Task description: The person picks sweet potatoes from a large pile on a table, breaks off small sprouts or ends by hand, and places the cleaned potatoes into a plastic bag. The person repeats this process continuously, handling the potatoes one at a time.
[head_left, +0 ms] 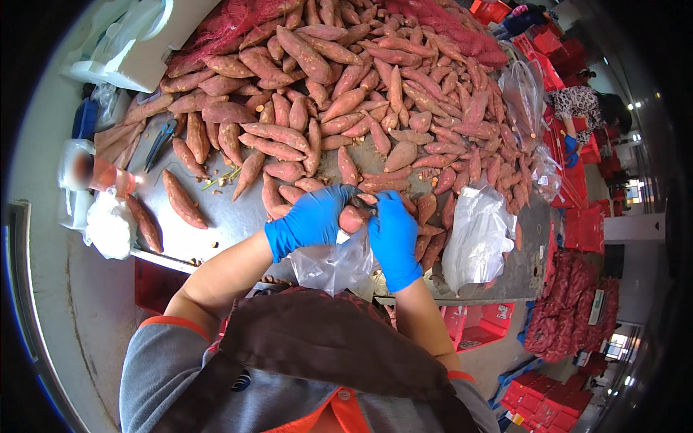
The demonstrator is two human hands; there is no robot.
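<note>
In the head view, both hands are held close together at the near edge of the metal table (232, 203), in blue gloves. By the left hand (312, 219) a sweet potato (351, 219) is gripped, its fingers closed about it and its rounded, reddish end left showing between the two hands. The right hand (396, 234) is brought up against the other side, its fingers bent inward toward a small dark object (367, 204) at the fingertips; what this is, and whether it is pinched, cannot be told. Just below, a clear plastic bag (332, 267) is seen, partly covered by the gloves. Beyond the hands, the table is covered by a large heap of sweet potatoes (404, 108), bordered at the far side by red mesh netting (231, 29). A dark-handled tool (160, 144) is laid to the left, and a pale plastic bag (476, 238) is spread to the right. Farther right, red crates (585, 229) are stacked near a co-worker in a patterned top (580, 108).
</note>
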